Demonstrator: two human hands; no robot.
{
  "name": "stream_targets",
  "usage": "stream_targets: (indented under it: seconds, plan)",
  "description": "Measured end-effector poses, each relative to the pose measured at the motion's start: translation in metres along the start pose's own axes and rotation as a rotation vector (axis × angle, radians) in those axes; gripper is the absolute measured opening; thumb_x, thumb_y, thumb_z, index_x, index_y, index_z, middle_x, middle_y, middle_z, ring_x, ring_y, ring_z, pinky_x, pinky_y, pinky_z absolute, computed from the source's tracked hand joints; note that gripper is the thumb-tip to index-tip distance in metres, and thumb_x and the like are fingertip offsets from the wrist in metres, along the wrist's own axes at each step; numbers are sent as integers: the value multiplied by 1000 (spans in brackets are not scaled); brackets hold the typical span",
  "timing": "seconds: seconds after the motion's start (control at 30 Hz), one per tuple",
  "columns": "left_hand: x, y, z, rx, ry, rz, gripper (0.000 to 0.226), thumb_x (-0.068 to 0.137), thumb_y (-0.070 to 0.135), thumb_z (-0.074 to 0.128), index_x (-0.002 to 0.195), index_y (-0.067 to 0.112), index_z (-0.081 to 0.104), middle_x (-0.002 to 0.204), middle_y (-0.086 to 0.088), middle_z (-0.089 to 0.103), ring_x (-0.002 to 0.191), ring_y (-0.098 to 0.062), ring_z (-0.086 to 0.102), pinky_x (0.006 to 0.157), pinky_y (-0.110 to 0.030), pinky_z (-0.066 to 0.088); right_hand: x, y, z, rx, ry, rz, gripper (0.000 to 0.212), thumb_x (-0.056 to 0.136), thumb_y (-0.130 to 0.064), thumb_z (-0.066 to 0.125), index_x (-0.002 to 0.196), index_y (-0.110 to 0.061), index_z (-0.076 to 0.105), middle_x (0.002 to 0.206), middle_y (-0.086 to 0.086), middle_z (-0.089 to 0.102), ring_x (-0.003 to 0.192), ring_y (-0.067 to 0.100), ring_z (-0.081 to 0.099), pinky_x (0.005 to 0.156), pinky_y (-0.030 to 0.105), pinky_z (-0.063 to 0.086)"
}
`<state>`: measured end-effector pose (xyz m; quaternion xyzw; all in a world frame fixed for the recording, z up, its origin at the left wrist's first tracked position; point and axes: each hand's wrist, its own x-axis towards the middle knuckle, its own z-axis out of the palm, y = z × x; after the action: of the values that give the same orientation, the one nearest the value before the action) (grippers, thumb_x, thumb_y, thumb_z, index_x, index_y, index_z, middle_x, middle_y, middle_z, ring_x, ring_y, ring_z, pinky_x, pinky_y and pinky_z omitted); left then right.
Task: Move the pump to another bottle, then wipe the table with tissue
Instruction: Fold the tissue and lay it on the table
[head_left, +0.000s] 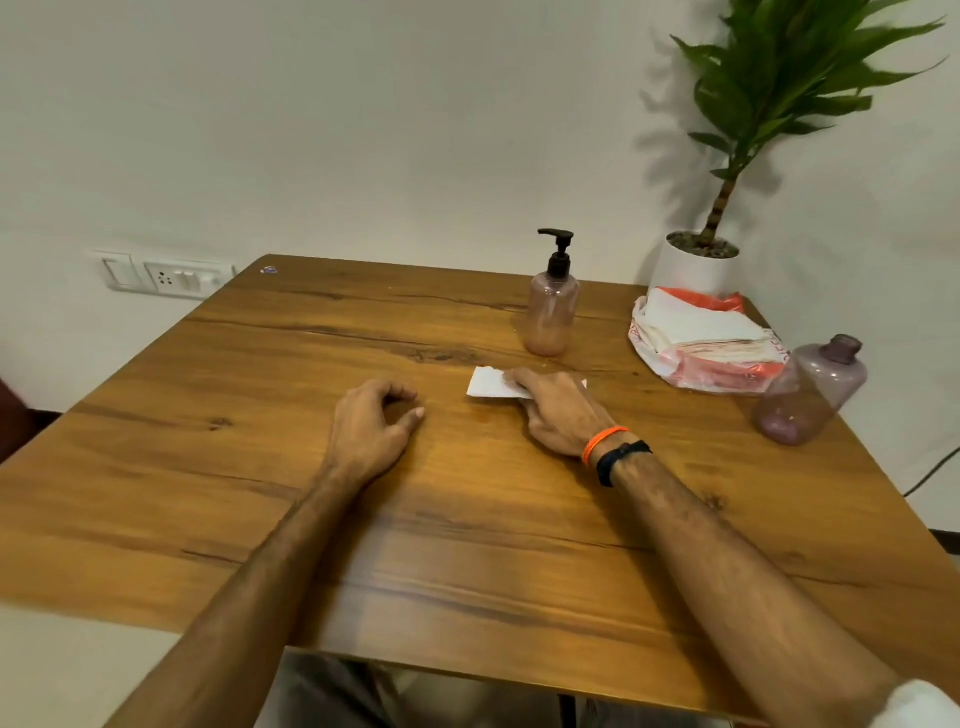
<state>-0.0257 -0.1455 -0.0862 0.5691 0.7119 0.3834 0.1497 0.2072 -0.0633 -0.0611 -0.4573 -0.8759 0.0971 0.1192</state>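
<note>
A pink bottle (551, 312) stands upright at the back middle of the wooden table (260, 493), with the dark pump (559, 249) screwed on top. A purple bottle (810, 389) with no pump stands at the right edge, its neck bare. My right hand (561, 410) presses flat on a folded white tissue (488, 383) in front of the pink bottle. My left hand (376, 421) rests on the table to the left of the tissue, fingers loosely curled, holding nothing.
An open plastic pack of white tissues (701, 338) lies at the back right, beside the purple bottle. A potted plant in a white pot (696, 270) stands behind it. A wall socket (166, 278) is at the left.
</note>
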Motion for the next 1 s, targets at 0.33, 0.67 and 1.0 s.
stream_targets:
  seconds: [0.33, 0.67, 1.0]
  plan:
    - [1, -2, 3, 35, 14, 60, 19, 83, 24, 74, 101, 21, 72, 115, 2, 71, 109, -16, 62, 97, -29, 46, 2, -17, 15, 55, -86, -201, 54, 93, 3, 39, 143, -18, 44, 152, 6, 38, 143, 19, 31, 120, 28, 17]
    - [0, -1, 3, 52, 30, 91, 15, 83, 21, 73, 98, 20, 73, 115, 2, 71, 109, -17, 63, 101, -35, 45, -28, -4, 7, 191, -202, -366, 65, 86, 15, 38, 140, -19, 48, 151, 2, 38, 145, 13, 25, 122, 30, 9]
    - [-3, 1, -2, 15, -17, 115, 16, 86, 19, 71, 101, 15, 72, 119, -2, 69, 113, -18, 60, 108, -42, 42, -45, 22, 2, 126, -21, -125, 65, 85, 13, 38, 140, -19, 47, 151, 5, 38, 144, 19, 29, 121, 29, 9]
